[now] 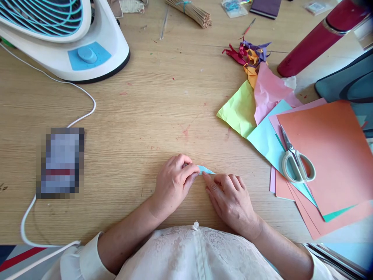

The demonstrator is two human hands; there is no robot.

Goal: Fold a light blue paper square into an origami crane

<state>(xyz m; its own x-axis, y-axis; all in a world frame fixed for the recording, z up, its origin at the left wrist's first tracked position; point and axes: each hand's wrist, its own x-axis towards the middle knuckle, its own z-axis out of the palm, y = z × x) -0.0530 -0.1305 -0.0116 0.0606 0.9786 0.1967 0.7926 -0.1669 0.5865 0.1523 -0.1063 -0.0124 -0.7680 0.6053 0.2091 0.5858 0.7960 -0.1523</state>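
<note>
A small folded piece of light blue paper (205, 169) with a pointed right end is between my hands, near the front of the table. My left hand (175, 182) pinches its left end between thumb and fingers, which cover that part. The index fingertip of my right hand (231, 196) presses on the lower edge near the point, with the other fingers curled in. How my right thumb meets the paper is hidden.
Scissors (297, 165) lie on stacked coloured paper (335, 136) at the right. Crumpled yellow-green paper (240, 111), folded paper pieces (252, 54) and a red flask (311, 46) are behind. A white fan (113, 50) and a corded phone (61, 161) are on the left.
</note>
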